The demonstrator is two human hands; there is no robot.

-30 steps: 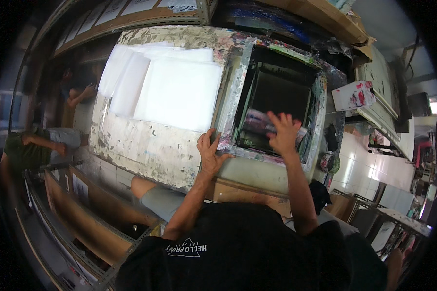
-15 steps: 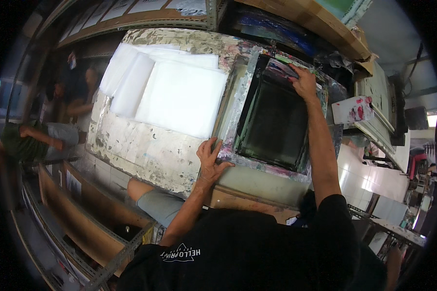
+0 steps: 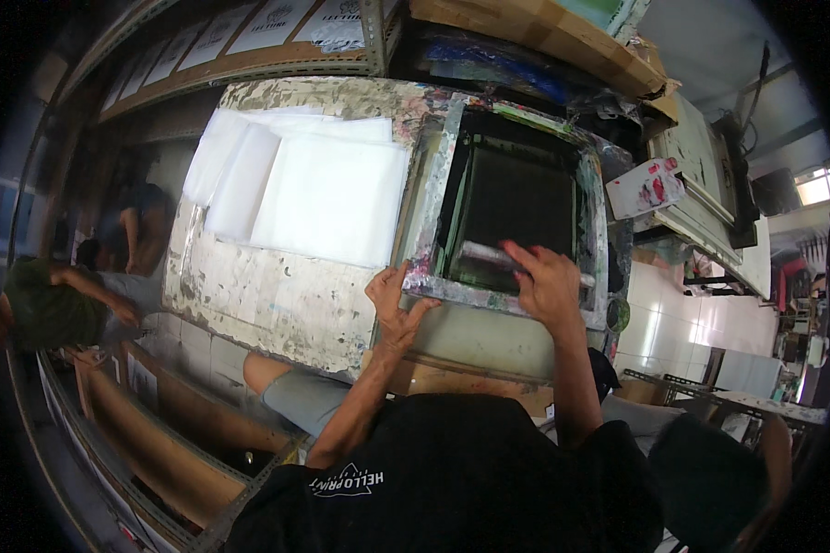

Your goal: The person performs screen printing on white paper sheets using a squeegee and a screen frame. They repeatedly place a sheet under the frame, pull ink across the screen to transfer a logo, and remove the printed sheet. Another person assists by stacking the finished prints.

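A printing screen in an ink-stained frame lies on the right half of the worktable, its dark mesh smeared with black ink. My left hand grips the near left corner of the frame, thumb along the near edge and fingers at the left side. Over the near end of the mesh, my right hand is closed on a squeegee lying crosswise; its middle is hidden under the fingers. White sheets lie in overlapping stacks left of the screen.
The worktable has a paint-flaked top. Wooden racks stand at the lower left, near another person. Behind the table are a shelf with printed sheets and a cardboard box. A red-stained white container is at the right.
My right hand has drawn the squeegee from the far end of the screen to the near end. My left hand stays at the frame corner. The view has shifted slightly.
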